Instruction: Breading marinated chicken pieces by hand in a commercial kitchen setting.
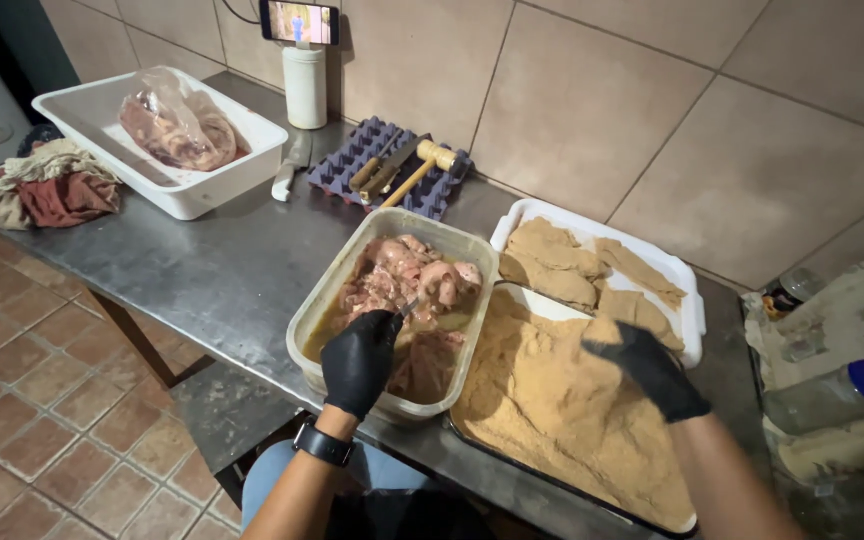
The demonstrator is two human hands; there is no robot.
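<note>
over the translucent rectangular plastic tub of raw marinated meat (pixel 324 300), the black-gloved left hand (pixel 360 358) is held palm down, its fingers closed round a thin metal utensil (pixel 412 306) whose tip is pressed into the pink meat pieces (pixel 414 278). beside it, the black-gloved right hand (pixel 652 368) is hovered above the dark tray of tan breadcrumbs (pixel 552 400) on the steel desk (pixel 242 260), fingers loosely curled and holding nothing.
</note>
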